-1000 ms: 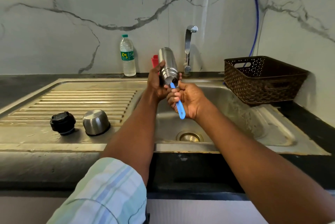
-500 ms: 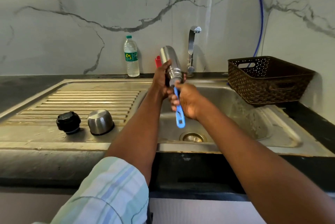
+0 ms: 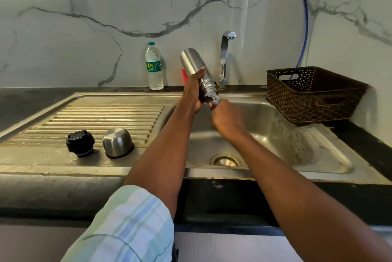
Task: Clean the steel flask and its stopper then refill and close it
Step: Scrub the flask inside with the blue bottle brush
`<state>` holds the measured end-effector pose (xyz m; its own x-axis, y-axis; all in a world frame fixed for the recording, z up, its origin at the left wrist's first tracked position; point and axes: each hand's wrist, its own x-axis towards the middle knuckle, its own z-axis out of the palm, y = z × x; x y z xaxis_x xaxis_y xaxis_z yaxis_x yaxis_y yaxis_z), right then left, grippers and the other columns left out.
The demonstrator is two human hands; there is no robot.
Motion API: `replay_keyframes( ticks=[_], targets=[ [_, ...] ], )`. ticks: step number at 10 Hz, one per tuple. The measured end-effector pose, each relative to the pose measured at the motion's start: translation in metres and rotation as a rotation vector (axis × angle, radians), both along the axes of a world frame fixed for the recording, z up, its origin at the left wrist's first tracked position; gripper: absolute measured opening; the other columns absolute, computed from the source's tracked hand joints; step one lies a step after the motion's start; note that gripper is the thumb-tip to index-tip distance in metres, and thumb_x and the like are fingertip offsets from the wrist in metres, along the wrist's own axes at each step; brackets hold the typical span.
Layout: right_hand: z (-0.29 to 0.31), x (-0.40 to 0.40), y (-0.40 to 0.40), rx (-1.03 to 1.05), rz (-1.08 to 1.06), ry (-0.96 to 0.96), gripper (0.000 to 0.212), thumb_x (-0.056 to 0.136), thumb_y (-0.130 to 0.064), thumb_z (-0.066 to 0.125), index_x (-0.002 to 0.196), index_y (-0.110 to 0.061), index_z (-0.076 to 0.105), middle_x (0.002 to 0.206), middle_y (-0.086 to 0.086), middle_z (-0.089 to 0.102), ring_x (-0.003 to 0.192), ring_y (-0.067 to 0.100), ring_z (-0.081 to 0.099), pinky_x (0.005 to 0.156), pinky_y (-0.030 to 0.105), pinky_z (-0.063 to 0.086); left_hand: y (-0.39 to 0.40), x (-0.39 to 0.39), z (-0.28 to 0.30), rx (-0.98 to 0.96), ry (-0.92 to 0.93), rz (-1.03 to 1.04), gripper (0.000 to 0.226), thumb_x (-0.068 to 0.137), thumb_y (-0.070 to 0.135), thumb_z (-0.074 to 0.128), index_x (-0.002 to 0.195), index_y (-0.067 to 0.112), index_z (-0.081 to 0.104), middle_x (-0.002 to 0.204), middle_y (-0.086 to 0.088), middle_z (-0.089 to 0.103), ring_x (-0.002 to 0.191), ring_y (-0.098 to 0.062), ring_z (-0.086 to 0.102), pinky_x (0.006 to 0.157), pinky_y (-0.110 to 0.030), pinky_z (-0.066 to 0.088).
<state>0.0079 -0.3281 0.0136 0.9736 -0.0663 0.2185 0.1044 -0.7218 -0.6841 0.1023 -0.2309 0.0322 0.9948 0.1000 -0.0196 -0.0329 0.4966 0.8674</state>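
Observation:
My left hand (image 3: 194,90) grips the steel flask (image 3: 192,63) near its threaded neck and holds it tilted, mouth down, above the sink basin (image 3: 275,134). My right hand (image 3: 228,118) holds the blue-handled brush (image 3: 216,102), pushed into the flask mouth so that only a tip of the handle and some white bristles show. The black stopper (image 3: 80,143) and the steel cup lid (image 3: 118,142), upside down, stand side by side on the ribbed drainboard (image 3: 95,117).
A chrome tap (image 3: 224,58) rises behind the basin; no water runs. A plastic water bottle (image 3: 154,66) and a red object (image 3: 184,75) stand at the wall. A brown woven basket (image 3: 314,94) sits at the right. The drain (image 3: 226,160) lies mid-basin.
The brush has gone deeper into the flask: most of the blue handle showed below my right hand before, and now almost none does. The flask leans further to the left.

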Motion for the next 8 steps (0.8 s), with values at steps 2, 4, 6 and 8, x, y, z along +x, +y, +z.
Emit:
replay_keyframes(
  ticks=[2,4,6,8],
  targets=[
    [0.014,0.006,-0.007,1.673,0.518,0.775,0.038,0.104,-0.027,0.033,0.085,0.001,0.051,0.048,-0.001,0.036,0.029,0.006,0.031,0.027,0.017,0.026,0.007,-0.008,-0.011,-0.215,-0.070,-0.249,0.056,0.087,0.042,0.058,0.109,-0.009,0.050,0.078,-0.024,0.064,0.066,-0.031,0.063,0.057,-0.032,0.055],
    [0.000,0.000,-0.002,-0.149,-0.071,-0.011,0.029,0.099,-0.025,0.042,0.107,-0.006,0.062,0.093,0.012,0.067,0.082,0.029,0.065,0.065,0.033,0.047,-0.008,-0.017,0.006,-0.056,-0.045,-0.193,0.036,0.096,0.026,0.057,0.116,-0.002,0.047,0.066,-0.016,0.067,0.057,-0.028,0.066,0.059,-0.035,0.057],
    [0.008,0.009,0.004,0.635,0.257,0.324,0.033,0.102,-0.034,0.042,0.095,-0.007,0.057,0.071,0.011,0.056,0.051,0.019,0.056,0.046,0.024,0.044,0.003,-0.012,-0.008,-0.184,-0.015,-0.109,0.048,0.090,0.032,0.064,0.121,-0.002,0.051,0.081,-0.018,0.058,0.068,-0.031,0.061,0.067,-0.038,0.057],
    [0.010,0.003,0.009,1.537,0.489,0.714,0.031,0.103,-0.022,0.033,0.077,-0.009,0.045,0.046,-0.003,0.033,0.029,0.005,0.028,0.026,0.015,0.022,0.008,-0.011,-0.009,-0.257,-0.066,-0.181,0.055,0.088,0.039,0.063,0.115,-0.007,0.050,0.085,-0.023,0.061,0.070,-0.034,0.064,0.063,-0.037,0.059]
  ],
)
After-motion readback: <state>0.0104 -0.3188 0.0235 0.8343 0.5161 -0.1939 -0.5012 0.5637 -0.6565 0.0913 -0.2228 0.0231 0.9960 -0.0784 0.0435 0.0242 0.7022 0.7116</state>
